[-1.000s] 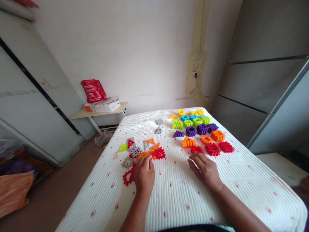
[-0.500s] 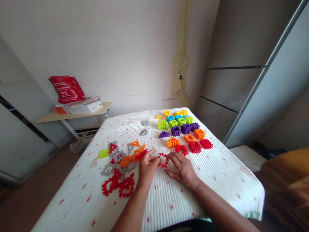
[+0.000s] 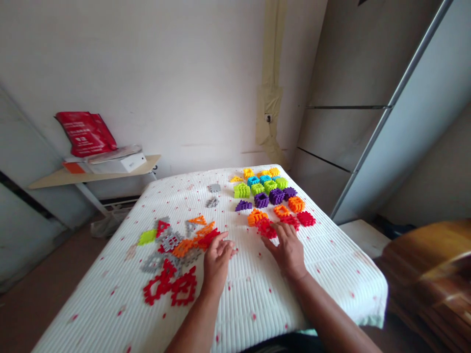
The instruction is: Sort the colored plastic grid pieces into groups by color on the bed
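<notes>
Two hands lie palm down on a bed (image 3: 257, 294) with a white ribbed cover dotted in red. The left hand (image 3: 217, 257) is wide open and holds nothing, its fingertips just beside a loose pile (image 3: 184, 240) of flat orange, grey and red pieces. The right hand (image 3: 289, 247) has its fingers stretched out with the tips on a red stack (image 3: 265, 228); whether they pinch it cannot be told.

The red stack sits at the near left end of the sorted rows, right of the bed's middle. Bare cover lies between the hands, and from them back to the near edge, crossed only by the forearms. A clear strip separates the loose pile from the sorted rows. The rows run close to the right edge of the bed, where the cover drops off near wooden furniture (image 3: 423, 264). The loose pile reaches toward the left edge, with floor beyond.

The rows hold three red stacks, three orange stacks (image 3: 281, 211), four purple stacks (image 3: 276, 196) and four green stacks (image 3: 257, 188). Cyan and yellow ones lie farthest off, too small to count surely. Two grey pieces (image 3: 212, 195) lie apart near the far end. Two red frames (image 3: 169, 289) lie joined near the left forearm, and one lime piece (image 3: 147, 237) sits at the pile's left.
</notes>
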The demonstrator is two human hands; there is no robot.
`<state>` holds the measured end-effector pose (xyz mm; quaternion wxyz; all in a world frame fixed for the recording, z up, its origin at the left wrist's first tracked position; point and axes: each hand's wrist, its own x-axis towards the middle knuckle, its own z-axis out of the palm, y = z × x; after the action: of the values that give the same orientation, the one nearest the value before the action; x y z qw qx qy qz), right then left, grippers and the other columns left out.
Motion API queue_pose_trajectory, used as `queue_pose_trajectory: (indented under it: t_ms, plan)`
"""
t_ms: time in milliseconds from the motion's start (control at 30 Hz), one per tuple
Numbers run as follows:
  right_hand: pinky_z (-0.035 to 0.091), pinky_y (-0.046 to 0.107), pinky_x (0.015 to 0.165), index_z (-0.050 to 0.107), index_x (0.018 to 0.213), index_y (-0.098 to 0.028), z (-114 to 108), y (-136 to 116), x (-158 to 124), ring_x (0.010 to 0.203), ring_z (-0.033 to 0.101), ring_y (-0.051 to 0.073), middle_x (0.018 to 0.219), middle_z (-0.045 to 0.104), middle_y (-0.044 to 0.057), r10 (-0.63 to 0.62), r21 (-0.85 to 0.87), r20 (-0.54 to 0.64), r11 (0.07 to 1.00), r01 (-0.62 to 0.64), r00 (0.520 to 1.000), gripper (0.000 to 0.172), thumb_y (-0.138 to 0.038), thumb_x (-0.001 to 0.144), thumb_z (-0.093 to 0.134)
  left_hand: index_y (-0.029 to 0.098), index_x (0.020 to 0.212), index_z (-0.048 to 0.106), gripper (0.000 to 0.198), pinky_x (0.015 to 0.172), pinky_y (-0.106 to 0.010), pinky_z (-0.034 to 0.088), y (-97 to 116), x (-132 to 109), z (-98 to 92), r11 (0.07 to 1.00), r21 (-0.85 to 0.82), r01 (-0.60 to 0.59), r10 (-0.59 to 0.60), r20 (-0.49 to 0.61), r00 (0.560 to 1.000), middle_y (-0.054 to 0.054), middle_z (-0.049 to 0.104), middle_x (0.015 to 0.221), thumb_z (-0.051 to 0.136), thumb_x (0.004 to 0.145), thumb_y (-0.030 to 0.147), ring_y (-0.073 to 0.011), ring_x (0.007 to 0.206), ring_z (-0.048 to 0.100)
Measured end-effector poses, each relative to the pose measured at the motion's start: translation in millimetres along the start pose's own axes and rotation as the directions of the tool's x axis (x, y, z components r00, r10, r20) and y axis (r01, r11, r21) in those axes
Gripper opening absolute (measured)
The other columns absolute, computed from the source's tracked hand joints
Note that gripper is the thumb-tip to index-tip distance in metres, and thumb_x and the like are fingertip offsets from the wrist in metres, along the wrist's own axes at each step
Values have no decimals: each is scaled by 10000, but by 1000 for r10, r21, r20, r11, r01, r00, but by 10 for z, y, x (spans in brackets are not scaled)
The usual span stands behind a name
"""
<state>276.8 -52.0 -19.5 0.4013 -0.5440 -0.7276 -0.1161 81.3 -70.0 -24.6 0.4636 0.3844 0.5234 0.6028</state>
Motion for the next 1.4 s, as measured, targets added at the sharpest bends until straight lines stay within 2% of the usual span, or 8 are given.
queue_pose_trajectory:
  t_ms: [167, 333, 800, 1000, 1133, 1233, 1300, 1400]
  plan:
    - [433, 341, 763, 588, 1035, -150, -38, 14, 52, 899, 529, 243, 951, 611, 101, 96, -160, 97, 984, -80, 991, 299, -369, 833, 568, 131, 1094, 555, 489, 603, -248, 468, -13, -4, -16, 999, 30, -16, 16, 2, 1000, -11, 604, 756, 650, 690, 390, -106, 600, 579]
    - [401, 326, 734, 604, 977, -164, -65, -32, 69, 875, 519, 241, 926, 614, 97, 139, -259, 161, 961, -94, 977, 254, -366, 829, 568, 128, 1094, 550, 478, 609, -255, 472, -48, 2, -26, 999, 40, -26, 26, 11, 1000, -14, 600, 768, 641, 698, 379, -107, 605, 583]
    - [380, 309, 711, 591, 1036, -191, -56, -71, 75, 911, 534, 230, 964, 615, 95, 269, -354, 261, 920, -167, 927, 305, -416, 840, 528, 137, 1071, 569, 457, 603, -262, 494, 3, -25, -14, 999, 34, -39, 39, 3, 999, -13, 612, 742, 651, 691, 377, -112, 588, 586]
    - [385, 300, 692, 588, 1033, -190, -47, -72, 58, 897, 539, 228, 941, 611, 85, 252, -360, 232, 920, -158, 939, 313, -423, 832, 534, 140, 1051, 576, 444, 586, -241, 487, -21, -3, -6, 999, 7, -34, 35, -7, 999, -10, 611, 727, 659, 670, 353, -125, 625, 608]
    - [401, 321, 745, 591, 1032, -155, -81, -71, 47, 908, 527, 242, 968, 605, 110, 117, -289, 108, 954, -82, 987, 341, -435, 858, 502, 141, 1033, 577, 404, 578, -247, 483, -68, -4, -2, 997, 37, -63, 63, 7, 998, -10, 608, 714, 628, 688, 344, -122, 597, 592]
    - [399, 325, 812, 600, 1002, -157, -93, -68, 20, 908, 534, 222, 984, 614, 110, -94, -108, 41, 989, 98, 995, 270, -369, 889, 478, 163, 982, 614, 292, 638, -279, 491, -76, -7, -63, 965, 185, -184, 185, 10, 983, -37, 642, 755, 583, 727, 301, -152, 671, 607]
    - [405, 291, 773, 607, 943, -174, -75, -76, -9, 840, 554, 183, 909, 627, 82, -250, 43, 81, 968, 247, 965, 207, -310, 908, 456, 188, 897, 648, 192, 716, -318, 487, -40, 9, -160, 880, 373, -294, 312, 12, 950, -51, 668, 797, 553, 742, 249, -179, 751, 613]
    - [373, 248, 632, 593, 792, -183, -20, -114, -50, 663, 537, 129, 720, 590, 31, -422, 199, 247, 903, 381, 872, 252, -254, 933, 397, 218, 805, 673, 171, 830, -383, 448, 68, 78, -359, 636, 680, -365, 462, 44, 886, -53, 683, 827, 524, 737, 170, -218, 840, 593]
